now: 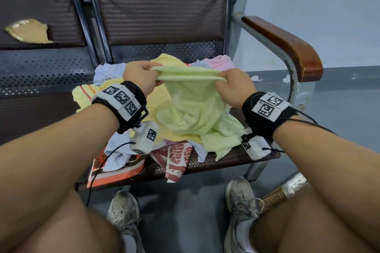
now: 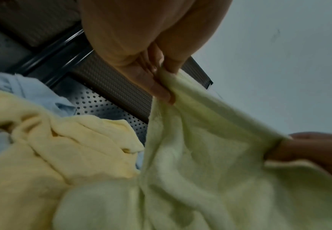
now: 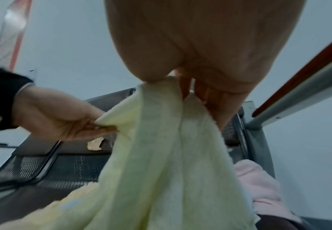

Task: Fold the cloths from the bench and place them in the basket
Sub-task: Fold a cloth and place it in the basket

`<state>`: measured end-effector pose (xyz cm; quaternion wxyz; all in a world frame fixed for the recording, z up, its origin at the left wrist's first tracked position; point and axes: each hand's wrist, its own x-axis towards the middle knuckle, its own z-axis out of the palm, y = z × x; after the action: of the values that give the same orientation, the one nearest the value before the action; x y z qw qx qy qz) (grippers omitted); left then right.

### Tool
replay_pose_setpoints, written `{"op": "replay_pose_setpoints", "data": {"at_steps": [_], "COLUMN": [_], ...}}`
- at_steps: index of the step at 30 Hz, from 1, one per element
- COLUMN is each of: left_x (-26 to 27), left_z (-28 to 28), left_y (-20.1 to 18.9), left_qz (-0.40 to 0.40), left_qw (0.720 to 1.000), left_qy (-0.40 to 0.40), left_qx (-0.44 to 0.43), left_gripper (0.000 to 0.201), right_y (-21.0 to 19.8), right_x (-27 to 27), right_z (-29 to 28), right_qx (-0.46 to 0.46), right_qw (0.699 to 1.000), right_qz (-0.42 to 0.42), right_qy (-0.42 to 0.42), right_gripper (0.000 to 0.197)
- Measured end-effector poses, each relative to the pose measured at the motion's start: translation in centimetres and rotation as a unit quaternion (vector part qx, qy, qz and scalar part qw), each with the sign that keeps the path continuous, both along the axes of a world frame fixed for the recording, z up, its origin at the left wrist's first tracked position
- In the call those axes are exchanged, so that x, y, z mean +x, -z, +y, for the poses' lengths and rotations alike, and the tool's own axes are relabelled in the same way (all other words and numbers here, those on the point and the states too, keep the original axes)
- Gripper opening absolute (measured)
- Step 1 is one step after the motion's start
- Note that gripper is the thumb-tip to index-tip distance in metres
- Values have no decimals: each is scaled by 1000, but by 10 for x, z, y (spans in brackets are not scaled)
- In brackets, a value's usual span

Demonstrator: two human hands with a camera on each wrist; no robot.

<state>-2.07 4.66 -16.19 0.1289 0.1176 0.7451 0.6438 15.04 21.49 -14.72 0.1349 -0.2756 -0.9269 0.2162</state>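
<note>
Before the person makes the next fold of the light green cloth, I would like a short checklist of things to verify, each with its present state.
1. Left hand pinches the top edge of the light green cloth: ok.
2. Right hand pinches the other end of that edge: ok.
3. Top edge is stretched straight between the hands: ok.
4. Lower part hangs free of the pile: not ok, it rests crumpled on the yellow cloth and the other cloths.
5. Only one cloth is held: ok; two layers show at the edge, which seem to be the same cloth doubled.
6. Basket is ready nearby: cannot tell, only a woven object shows by the right knee.
</note>
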Motion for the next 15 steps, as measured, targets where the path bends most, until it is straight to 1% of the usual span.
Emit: {"op": "replay_pose_setpoints", "data": {"at_steps": [1,2,3,4,5,7,9,10,12,13,15], "left_x": [-2,-3,-3,-3,-3,2,4,5,2,1,0], "left_z": [-2,-3,-5,-5,-5,-4,0,2,3,3,3], "left_y": [2,2,3,4,5,5,2,-1,-6,-8,-6], "left_qz": [12,23,39,59,80,109,99,80,44,34,36], "left_qw": [999,998,995,992,989,983,982,985,992,993,992], "left_qy": [12,21,24,23,23,39,45,34,9,3,-1], "left_qx": [-30,-60,-85,-106,-123,-145,-151,-149,-122,-112,-118], "left_gripper": [13,13,20,28,33,35,36,34,29,26,13], "right_y": [0,1,2,3,4,6,6,5,3,1,-1], "right_x": [2,5,6,6,7,8,8,8,6,6,9], "right_z": [3,5,6,6,7,8,8,8,8,7,4], "right_qx": [-31,-69,-96,-102,-80,13,93,119,144,141,124], "right_qw": [999,995,992,992,995,999,993,989,981,979,976], "right_qz": [37,68,80,75,51,-12,-49,-69,-120,-143,-175], "right_qy": [-4,-10,-11,-10,-12,-29,-53,-58,-42,-33,-37], "right_gripper": [35,38,40,42,44,45,39,35,26,21,12]}}
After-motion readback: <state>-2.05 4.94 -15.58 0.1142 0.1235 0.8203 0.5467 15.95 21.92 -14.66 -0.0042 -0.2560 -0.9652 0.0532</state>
